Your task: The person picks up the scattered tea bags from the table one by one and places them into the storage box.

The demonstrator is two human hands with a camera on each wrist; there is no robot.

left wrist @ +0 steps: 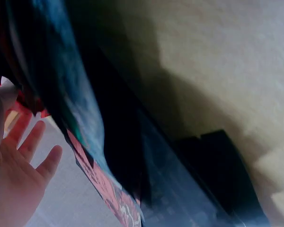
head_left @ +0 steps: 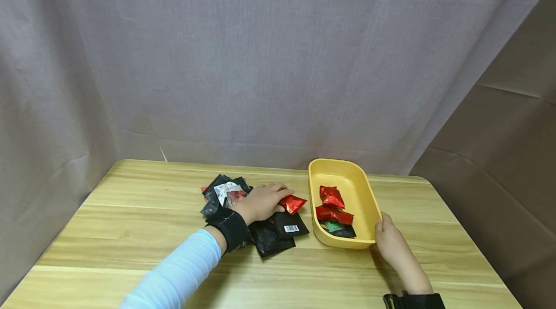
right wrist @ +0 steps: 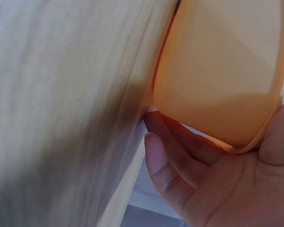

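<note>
The left grip (head_left: 265,201) is narrow: thumb and fingers hold a red shiny packet (head_left: 293,204), which is near the left side of the yellow tray (head_left: 358,181), outside it. The right grip (head_left: 389,241) is also closed, and it holds the tray by its near right corner, the thumb at the rim and the other fingers below it.

Under the held packet, also left of the tray, there lies a black packet with a barcode label (head_left: 297,228), and next to it another black packet (head_left: 271,242). More to the left from the tray is a pile of mixed packets (head_left: 213,195), partly hidden by the left grip. Inside the tray, toward its near end, are two red packets (head_left: 332,197) and a dark packet with a green part (head_left: 343,231).

The tray stands on a wooden surface (head_left: 108,241); behind the tray hangs a grey cloth (head_left: 243,58).
</note>
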